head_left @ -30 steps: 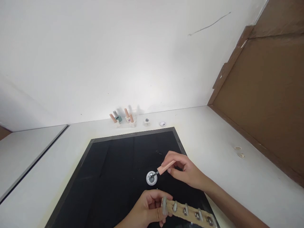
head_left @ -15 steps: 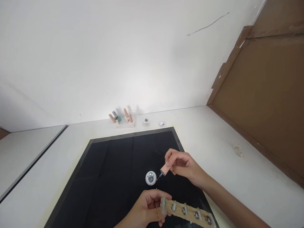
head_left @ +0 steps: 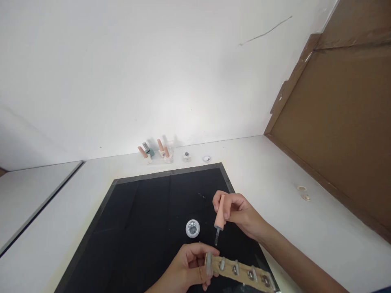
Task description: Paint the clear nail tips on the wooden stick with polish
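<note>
My right hand [head_left: 236, 209] pinches the pink cap of a nail polish brush [head_left: 220, 217], its bristles pointing down and apart from everything below. My left hand [head_left: 195, 264] grips the left end of a beige strip [head_left: 230, 269], which carries several nail-like pieces, clear or greyish, with round metal studs. The brush tip hangs just above that strip's left part. On the black mat, left of the brush, sits a small round white dish [head_left: 192, 228] with shiny silver contents.
Several nail polish bottles [head_left: 146, 154] with pink or grey caps stand by the wall. Beside them are a small clear jar [head_left: 186, 156] and a little round dish [head_left: 207, 158]. Two small pale rings [head_left: 302, 189] lie at right, near a brown cardboard panel [head_left: 330, 122]. The black mat [head_left: 146, 211] covers the middle.
The brush has moved from the edge of the silver dish to the right and down toward the strip, turning more upright. My left hand and the strip stay nearly in place.
</note>
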Demonstrator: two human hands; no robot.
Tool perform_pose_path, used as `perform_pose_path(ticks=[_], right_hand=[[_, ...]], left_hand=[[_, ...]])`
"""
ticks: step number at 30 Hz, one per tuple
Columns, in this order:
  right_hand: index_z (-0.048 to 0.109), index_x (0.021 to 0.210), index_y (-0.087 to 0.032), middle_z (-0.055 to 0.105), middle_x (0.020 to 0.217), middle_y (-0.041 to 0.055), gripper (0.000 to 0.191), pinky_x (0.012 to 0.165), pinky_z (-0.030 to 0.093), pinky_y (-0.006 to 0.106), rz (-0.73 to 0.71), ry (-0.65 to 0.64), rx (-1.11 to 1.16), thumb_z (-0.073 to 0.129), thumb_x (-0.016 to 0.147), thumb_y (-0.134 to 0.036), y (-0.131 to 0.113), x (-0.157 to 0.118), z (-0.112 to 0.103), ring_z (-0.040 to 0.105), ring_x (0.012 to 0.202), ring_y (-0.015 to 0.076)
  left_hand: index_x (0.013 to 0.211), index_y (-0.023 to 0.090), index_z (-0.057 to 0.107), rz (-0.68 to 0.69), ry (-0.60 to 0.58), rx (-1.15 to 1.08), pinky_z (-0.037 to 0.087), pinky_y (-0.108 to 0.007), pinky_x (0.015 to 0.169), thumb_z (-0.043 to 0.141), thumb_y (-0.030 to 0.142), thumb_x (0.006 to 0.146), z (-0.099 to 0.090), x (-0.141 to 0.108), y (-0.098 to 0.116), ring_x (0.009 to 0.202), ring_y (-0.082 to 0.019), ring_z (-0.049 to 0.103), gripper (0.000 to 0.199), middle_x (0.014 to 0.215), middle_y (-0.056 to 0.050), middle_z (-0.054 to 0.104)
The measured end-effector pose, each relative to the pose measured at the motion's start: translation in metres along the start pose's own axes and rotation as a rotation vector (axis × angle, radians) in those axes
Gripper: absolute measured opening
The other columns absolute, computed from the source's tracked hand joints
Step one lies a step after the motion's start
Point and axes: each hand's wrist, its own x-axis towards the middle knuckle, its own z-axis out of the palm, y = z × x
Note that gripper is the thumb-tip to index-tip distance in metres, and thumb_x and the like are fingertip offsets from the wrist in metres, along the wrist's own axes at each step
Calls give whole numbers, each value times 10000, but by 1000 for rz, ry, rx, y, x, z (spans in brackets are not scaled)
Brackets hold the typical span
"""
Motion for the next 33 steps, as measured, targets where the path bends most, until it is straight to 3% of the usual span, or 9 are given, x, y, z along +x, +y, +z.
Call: perform_pose_path(ticks=[10,19,25,29,33], right_hand=[[547,519,-149,535,754,9,262,497,357,209,20,1,52,733,703,-136,-3,0,2,460,574,78],[645,770,-181,541,840,19,89,514,398,229,23,-57,171,719,727,-204,-3,-2,0,500,581,86],[631,807,-190,513,750,-16,81,505,375,228,20,51,154,681,779,-248,-4,-2,1,430,508,62],[571,1009,-225,493,656,-46,246,491,355,217,9,110,144,673,788,-252,-4,-1,2,400,498,73],[527,1033,-245,491,663,-60,381,480,332,220,21,137,145,737,716,-233,-5,0,1,418,498,78]], left_hand=[[844,146,725,-11,10,-22,393,-206,466,844,384,517,5,-3,5,487,-75,502,422,642,-31,657],[833,136,725,-43,74,-17,369,-222,492,842,394,518,10,-8,11,495,-78,488,424,640,-28,644],[837,131,722,-72,90,-17,365,-235,502,845,390,509,13,-9,15,498,-82,484,436,648,-32,640],[849,130,709,-67,103,-25,363,-239,504,844,394,509,15,-10,17,514,-88,481,451,659,-30,633],[850,132,693,-76,125,-32,370,-244,525,839,409,513,15,-11,21,522,-87,471,461,652,-20,622]])
